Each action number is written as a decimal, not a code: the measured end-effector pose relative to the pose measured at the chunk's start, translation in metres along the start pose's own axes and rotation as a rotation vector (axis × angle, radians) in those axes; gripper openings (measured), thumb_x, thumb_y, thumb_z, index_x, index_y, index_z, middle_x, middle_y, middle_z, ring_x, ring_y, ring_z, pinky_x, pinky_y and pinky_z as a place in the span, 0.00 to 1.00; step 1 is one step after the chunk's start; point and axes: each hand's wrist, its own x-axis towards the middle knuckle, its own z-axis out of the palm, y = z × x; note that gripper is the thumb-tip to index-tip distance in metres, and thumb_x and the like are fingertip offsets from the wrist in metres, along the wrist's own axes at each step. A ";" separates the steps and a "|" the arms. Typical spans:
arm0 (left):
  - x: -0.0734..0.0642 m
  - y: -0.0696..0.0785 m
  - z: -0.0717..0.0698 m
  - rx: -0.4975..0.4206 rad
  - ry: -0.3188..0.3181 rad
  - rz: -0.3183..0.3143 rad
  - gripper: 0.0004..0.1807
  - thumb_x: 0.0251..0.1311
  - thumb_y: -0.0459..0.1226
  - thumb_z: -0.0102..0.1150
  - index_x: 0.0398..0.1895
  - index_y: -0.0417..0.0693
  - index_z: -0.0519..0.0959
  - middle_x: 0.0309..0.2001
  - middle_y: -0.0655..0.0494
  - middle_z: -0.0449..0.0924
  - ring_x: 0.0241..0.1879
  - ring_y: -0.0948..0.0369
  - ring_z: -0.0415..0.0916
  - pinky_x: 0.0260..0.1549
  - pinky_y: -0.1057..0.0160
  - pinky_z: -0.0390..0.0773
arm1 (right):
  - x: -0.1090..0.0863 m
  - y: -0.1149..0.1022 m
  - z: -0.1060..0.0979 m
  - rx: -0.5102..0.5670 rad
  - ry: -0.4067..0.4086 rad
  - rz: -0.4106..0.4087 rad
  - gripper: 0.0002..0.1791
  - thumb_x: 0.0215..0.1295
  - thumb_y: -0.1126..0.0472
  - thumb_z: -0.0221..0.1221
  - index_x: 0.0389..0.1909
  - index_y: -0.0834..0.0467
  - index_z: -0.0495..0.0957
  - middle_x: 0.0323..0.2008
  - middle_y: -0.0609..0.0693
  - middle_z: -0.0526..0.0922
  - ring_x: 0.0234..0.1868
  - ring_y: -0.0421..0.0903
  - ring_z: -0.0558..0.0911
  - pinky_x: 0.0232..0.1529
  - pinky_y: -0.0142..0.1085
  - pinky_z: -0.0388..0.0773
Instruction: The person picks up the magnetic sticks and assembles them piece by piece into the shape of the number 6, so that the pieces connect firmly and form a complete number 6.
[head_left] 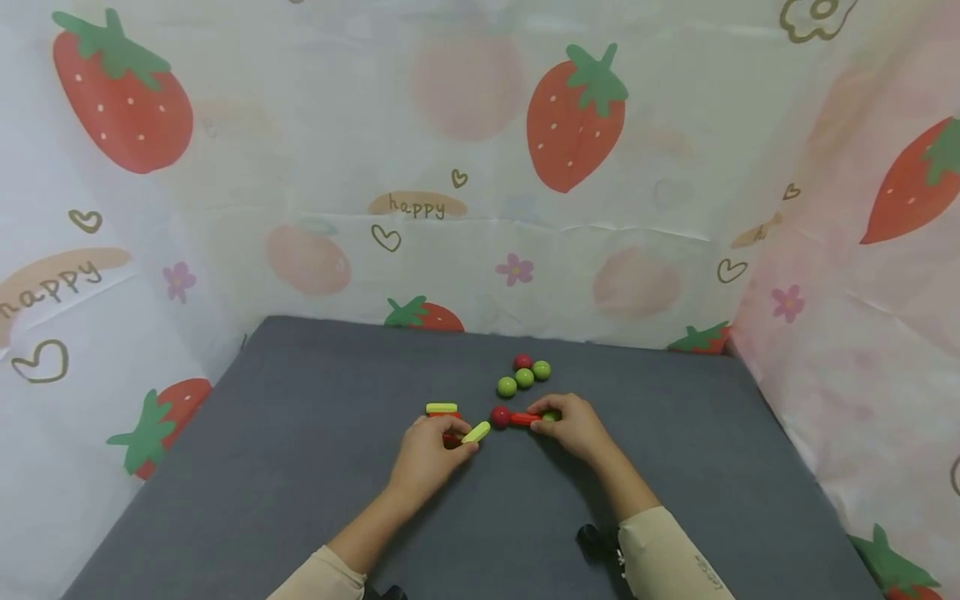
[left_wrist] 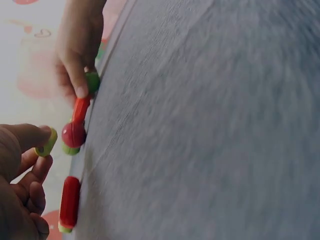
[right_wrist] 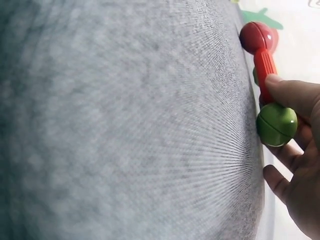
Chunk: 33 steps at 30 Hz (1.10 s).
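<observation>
My left hand [head_left: 426,457] pinches a short yellow-green rod [head_left: 477,432] between thumb and fingertips, held just left of a red ball [head_left: 500,417]. A red rod [head_left: 525,419] runs from that ball to a green ball [right_wrist: 276,124], end to end in one line. With thumb and fingers, my right hand [head_left: 576,427] grips this red rod near its green-ball end. In the left wrist view, another red rod [left_wrist: 70,202] lies on the table beside the left hand. A yellow-green rod [head_left: 442,408] lies just behind the left hand, with red pieces partly hidden by the fingers.
Behind the hands, several loose balls sit close together: green balls [head_left: 524,378] and one red ball [head_left: 522,362]. All lie on a dark grey tabletop [head_left: 315,400]. A strawberry-print curtain [head_left: 480,242] stands along the table's back and sides.
</observation>
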 end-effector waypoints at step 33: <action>0.005 0.024 0.034 0.122 0.075 -0.081 0.11 0.52 0.47 0.78 0.33 0.54 0.88 0.26 0.66 0.84 0.30 0.63 0.73 0.35 0.58 0.74 | 0.000 0.001 0.001 0.026 0.014 -0.006 0.10 0.60 0.57 0.74 0.42 0.46 0.89 0.45 0.46 0.86 0.48 0.47 0.81 0.51 0.48 0.75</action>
